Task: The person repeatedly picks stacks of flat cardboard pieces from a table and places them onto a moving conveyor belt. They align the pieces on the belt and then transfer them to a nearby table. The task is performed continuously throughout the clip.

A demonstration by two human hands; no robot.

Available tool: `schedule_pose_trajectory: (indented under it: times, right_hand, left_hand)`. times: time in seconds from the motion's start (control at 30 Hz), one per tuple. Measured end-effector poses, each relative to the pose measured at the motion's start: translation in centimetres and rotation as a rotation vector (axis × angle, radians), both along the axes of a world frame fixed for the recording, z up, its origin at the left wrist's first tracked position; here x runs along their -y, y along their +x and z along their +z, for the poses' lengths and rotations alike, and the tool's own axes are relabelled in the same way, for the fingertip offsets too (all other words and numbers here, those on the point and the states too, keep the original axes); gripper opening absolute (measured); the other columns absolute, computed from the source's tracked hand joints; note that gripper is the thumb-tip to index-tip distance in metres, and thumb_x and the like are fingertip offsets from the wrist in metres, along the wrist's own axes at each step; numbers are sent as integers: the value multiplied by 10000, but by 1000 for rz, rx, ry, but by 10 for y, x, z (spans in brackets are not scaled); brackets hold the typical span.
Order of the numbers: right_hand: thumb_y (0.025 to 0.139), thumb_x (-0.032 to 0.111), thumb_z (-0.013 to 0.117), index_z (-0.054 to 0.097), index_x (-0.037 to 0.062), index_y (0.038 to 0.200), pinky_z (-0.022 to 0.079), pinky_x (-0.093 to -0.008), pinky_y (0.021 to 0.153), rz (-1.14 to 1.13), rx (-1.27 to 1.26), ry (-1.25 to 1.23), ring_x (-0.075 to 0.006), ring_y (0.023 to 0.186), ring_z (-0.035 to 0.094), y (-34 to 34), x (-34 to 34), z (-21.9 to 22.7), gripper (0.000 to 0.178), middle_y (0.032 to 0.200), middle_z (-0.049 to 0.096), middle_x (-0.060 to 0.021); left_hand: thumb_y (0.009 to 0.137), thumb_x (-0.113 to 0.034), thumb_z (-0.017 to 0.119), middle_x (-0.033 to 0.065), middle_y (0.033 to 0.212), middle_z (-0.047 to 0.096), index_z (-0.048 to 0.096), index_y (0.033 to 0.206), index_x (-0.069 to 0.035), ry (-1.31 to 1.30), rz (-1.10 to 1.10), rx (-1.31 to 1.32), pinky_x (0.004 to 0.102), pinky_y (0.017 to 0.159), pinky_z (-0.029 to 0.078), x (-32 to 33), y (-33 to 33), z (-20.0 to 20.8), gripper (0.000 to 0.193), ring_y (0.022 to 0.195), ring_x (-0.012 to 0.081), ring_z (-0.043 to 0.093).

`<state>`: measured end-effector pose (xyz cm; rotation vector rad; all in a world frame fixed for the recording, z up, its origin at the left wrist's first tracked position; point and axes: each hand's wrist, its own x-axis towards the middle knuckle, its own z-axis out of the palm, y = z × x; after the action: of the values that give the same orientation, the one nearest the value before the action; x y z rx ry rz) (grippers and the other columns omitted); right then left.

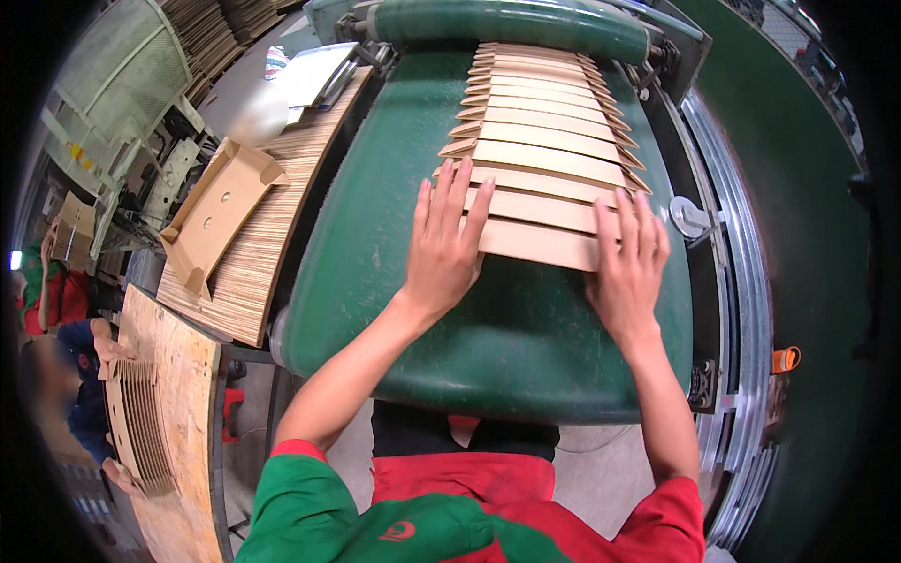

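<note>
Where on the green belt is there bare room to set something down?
The belt is bare left of the cardboard row and between that row's near end and the front edge. Crowded: the middle, where left hand and right hand flank the nearest pieces.

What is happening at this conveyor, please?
A person's left hand is at the left ends of the nearest cardboard pieces, the right hand at their right ends, on a green conveyor belt. More pieces run in a row toward a green roller. To the left lies an open cardboard tray, and a co-worker in navy holds a ribbed cardboard bundle at a wooden table.
</note>
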<state>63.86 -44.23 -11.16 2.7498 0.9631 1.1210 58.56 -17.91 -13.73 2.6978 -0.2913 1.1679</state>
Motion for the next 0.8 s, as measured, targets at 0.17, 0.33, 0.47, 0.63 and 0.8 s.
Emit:
schedule_pose_trajectory:
  times: [0.17, 0.33, 0.47, 0.63, 0.8]
  right_hand:
    - [719, 167, 854, 563, 112, 1470, 236, -572, 1239, -251, -65, 217, -363, 1517, 390, 24, -13, 18, 807, 1568, 505, -134]
    - [762, 172, 795, 581, 125, 1474, 294, -523, 1218, -164, 23, 257, -320, 1434, 509, 19, -10, -10, 745, 1490, 588, -134]
    - [843, 165, 696, 635, 79, 1424, 384, -482, 1146, -172, 0, 257, -322, 1332, 600, 14, -4, -18, 591, 1421, 664, -129]
    - [1012, 409, 693, 758, 103, 1179, 506, -488, 1010, -28, 108, 343, -305, 1139, 707, -2, -2, -17, 354, 1250, 752, -116]
    - [1066, 565, 544, 778, 292, 1136, 428, -330, 809, -155, 348, 214, -157, 1027, 720, -19, -6, -22, 366, 1209, 771, 61]
  left_hand:
    - [784, -78, 810, 183, 1508, 591, 583, 1450, -40, -136, 143, -47, 598, 1270, 270, -15, 25, 15, 704, 1468, 382, 495]
    - [798, -59, 772, 178, 1517, 597, 604, 1459, -57, -336, -155, 94, 550, 1193, 436, -41, 18, -8, 682, 1439, 399, 537]
    - [901, -4, 635, 202, 1548, 566, 628, 1448, -65, -355, -175, 127, 489, 1201, 456, -47, 23, -38, 551, 1462, 418, 509]
    - [1002, -105, 594, 240, 1623, 453, 510, 1526, -47, -433, -309, 90, 575, 1247, 344, -37, 6, -57, 533, 1540, 474, 374]
    - [746, -73, 871, 230, 1690, 346, 490, 1553, -76, -498, -290, 109, 572, 1262, 337, -22, -15, -60, 893, 1585, 480, 265]
